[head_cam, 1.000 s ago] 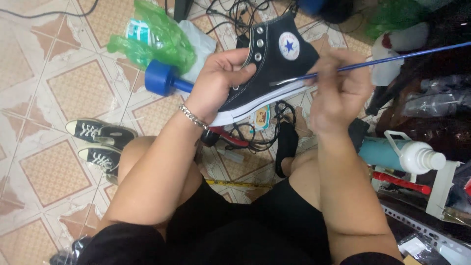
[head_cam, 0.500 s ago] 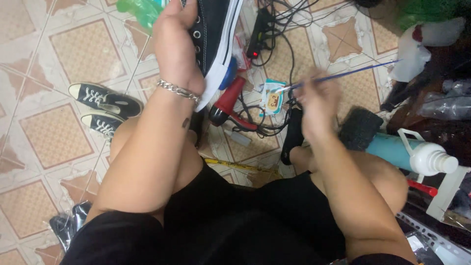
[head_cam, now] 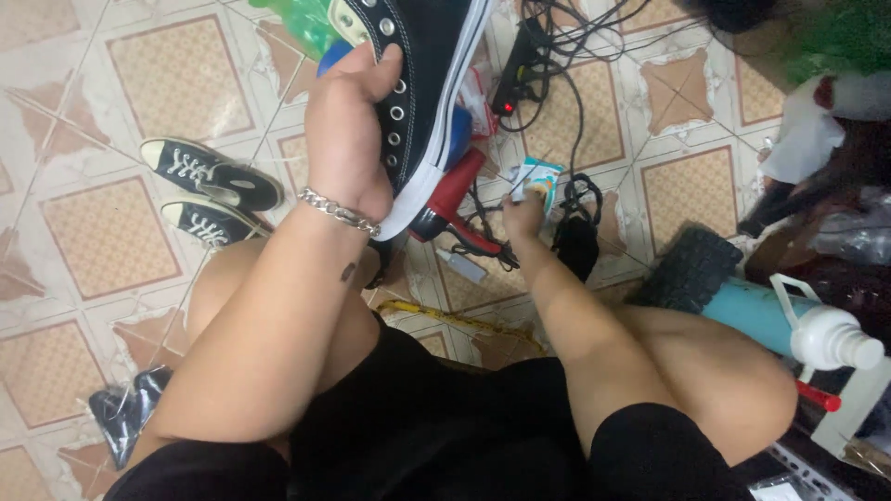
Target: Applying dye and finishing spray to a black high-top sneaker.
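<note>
Seen from the head camera, the left hand (head_cam: 348,139) is raised and clamped around a black high-top sneaker (head_cam: 422,83), thumb over the row of metal eyelets, the white sole edge turned toward the right; a chain bracelet (head_cam: 339,211) circles that wrist. The right hand (head_cam: 522,215) reaches down to the tiled floor (head_cam: 111,232) and its fingertips pinch or press a small white and teal packet (head_cam: 536,176); whether it truly grips the packet I cannot tell, since the fingers are curled under. As for containers, one light-blue cylinder with a white nozzle cap (head_cam: 807,329) lies on its side at the right beside the knee, contents hidden, and a green plastic bag (head_cam: 302,23) shows at the top edge behind the shoe, with a blue round object (head_cam: 332,56) peeking beneath it. A dark crumpled plastic wrapper (head_cam: 125,417) lies at the lower left. Two more black low sneakers with white laces (head_cam: 209,190) sit side by side on the floor left of the forearm. One red hair dryer (head_cam: 455,199) lies just under the held shoe's sole, and one black power strip (head_cam: 520,65) with tangled cables rests above it. A black ridged block (head_cam: 696,269) sits near the blue cylinder.
</note>
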